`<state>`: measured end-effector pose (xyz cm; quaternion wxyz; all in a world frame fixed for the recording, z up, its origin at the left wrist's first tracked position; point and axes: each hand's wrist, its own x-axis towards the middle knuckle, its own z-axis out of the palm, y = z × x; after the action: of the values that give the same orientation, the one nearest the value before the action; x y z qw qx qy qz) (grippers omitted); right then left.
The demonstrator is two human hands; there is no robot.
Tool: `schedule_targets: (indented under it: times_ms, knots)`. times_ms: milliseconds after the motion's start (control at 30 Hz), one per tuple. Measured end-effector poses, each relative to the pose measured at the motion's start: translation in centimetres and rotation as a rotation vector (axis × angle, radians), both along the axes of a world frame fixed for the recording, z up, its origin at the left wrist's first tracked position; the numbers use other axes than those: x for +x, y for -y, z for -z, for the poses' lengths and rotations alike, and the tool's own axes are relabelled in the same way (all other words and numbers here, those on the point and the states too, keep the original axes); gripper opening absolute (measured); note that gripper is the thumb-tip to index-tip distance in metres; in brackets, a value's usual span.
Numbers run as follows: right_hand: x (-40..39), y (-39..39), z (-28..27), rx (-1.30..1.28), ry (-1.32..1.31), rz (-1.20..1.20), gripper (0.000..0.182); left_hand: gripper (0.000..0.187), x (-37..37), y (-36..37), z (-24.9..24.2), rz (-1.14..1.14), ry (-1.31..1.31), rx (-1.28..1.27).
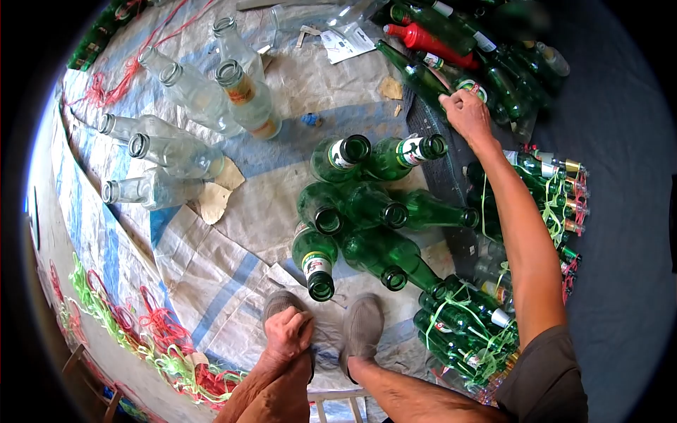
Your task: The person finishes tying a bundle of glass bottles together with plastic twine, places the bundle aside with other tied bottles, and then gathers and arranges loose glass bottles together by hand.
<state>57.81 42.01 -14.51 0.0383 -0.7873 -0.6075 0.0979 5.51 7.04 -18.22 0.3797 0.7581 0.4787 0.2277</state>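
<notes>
My right hand reaches to the pile at the upper right. Its fingers are closed at the lower end of a green glass bottle, whose neck points to the upper left. My left hand is curled into a loose fist by my leg, with nothing visible in it. Between the two hands, several green bottles stand upright in a cluster; one front bottle bears a white label, and so does a back bottle. Several clear glass bottles stand farther left.
A red bottle lies among the piled green bottles. Tied bundles of green bottles, one bundle near my right leg, lie along the right. Red and green plastic strings are heaped at lower left. A striped tarp covers the floor.
</notes>
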Motion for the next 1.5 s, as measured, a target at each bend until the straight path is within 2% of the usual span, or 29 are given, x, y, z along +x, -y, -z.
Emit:
schedule_targets:
  times_ms: [33, 67, 167, 200, 300, 333, 533, 633, 833, 1067, 1300, 1500]
  knots:
    - [0.0, -0.2, -0.5, -0.038, -0.088, 0.031, 0.051, 0.022, 0.0, 0.0, -0.1, 0.0, -0.003, -0.001]
    - [-0.3, 0.0, -0.8, -0.008, -0.058, 0.059, 0.044, 0.022, 0.1, 0.0, -0.1, 0.0, -0.006, -0.001]
    - [1.9, 0.0, 2.1, 0.241, 0.085, -0.008, 0.042, 0.023, 0.1, -0.1, -0.2, -0.001, -0.012, -0.001]
    - [2.3, -0.2, 2.2, 0.172, 0.12, 0.025, 0.056, 0.023, 0.1, -0.1, -0.2, -0.002, -0.014, -0.002]
    - [3.5, -0.7, 2.7, 0.217, 0.208, -0.001, 0.074, 0.023, 0.1, 0.0, -0.1, -0.002, -0.011, -0.005]
    - [4.1, -1.2, 2.7, 0.146, 0.201, 0.005, 0.087, 0.023, 0.1, -0.1, 0.0, -0.002, -0.008, -0.005]
    - [3.6, -1.6, 2.2, -0.015, 0.166, 0.083, 0.095, 0.022, 0.2, -0.2, 0.0, 0.003, 0.001, -0.019]
    - [2.9, -1.3, 1.8, -0.1, 0.173, 0.11, 0.096, 0.021, 0.2, -0.3, -0.3, 0.006, 0.011, -0.037]
    - [4.7, -1.6, 2.5, -0.073, 0.182, 0.066, 0.1, 0.021, 0.3, -0.2, -0.3, 0.004, 0.009, -0.028]
    - [3.6, -1.0, 0.9, -0.121, 0.276, 0.069, 0.095, 0.023, 0.1, -0.1, -0.1, 0.001, 0.01, -0.032]
    - [4.8, -0.8, 2.8, 0.05, 0.21, 0.029, 0.09, 0.024, 0.1, -0.1, 0.1, 0.0, 0.013, -0.027]
    - [3.4, -0.6, 1.0, -0.112, 0.31, 0.077, 0.086, 0.024, 0.2, -0.1, 0.1, -0.01, 0.013, -0.013]
